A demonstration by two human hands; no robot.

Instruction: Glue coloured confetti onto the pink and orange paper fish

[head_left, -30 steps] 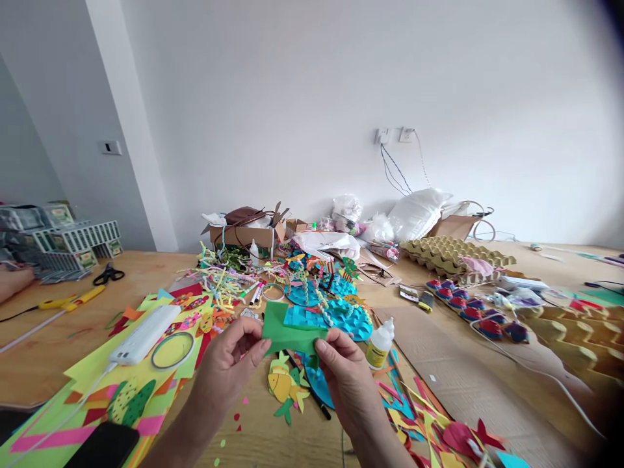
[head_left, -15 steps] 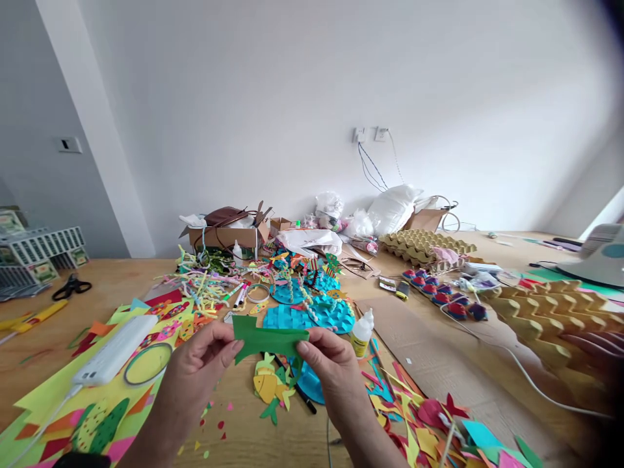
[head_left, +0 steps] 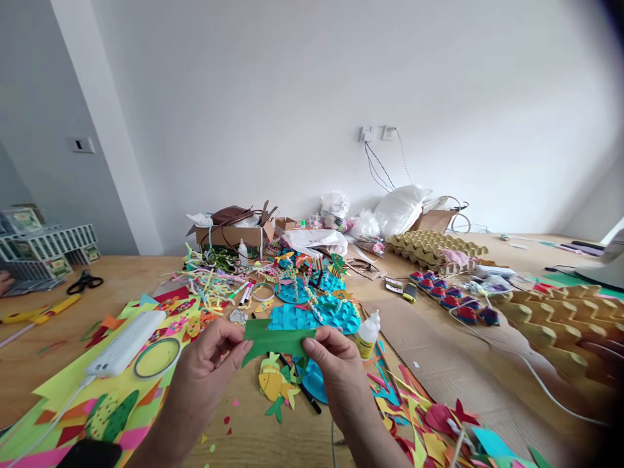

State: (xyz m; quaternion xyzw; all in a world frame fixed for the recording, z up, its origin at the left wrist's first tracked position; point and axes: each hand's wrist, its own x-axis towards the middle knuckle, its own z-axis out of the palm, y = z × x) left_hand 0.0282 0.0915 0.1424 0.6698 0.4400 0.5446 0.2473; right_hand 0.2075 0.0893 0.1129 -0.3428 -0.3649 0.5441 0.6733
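A piece of green paper (head_left: 277, 342) is stretched between my two hands above the table. My left hand (head_left: 214, 364) pinches its left end between thumb and fingers. At the other end, my right hand (head_left: 338, 364) pinches the right edge the same way. Just below the paper lie a yellow paper fish (head_left: 271, 385) and small green and yellow cut-outs. A white glue bottle (head_left: 368, 335) with a yellow label stands right of my right hand. Behind the paper sit blue painted egg-carton pieces (head_left: 292, 318).
Paper scraps (head_left: 439, 429) cover the front right. On the left, a white power bank (head_left: 127, 341) and a tape ring (head_left: 156, 358) rest on yellow paper. Black scissors (head_left: 85, 282) lie farther left, egg trays (head_left: 560, 325) at right. A cardboard box (head_left: 231, 237) stands behind.
The view has turned slightly left, so the scene sits farther right. Both hands still hold the green paper, now tilted a little differently. More of a dark object shows at the lower left.
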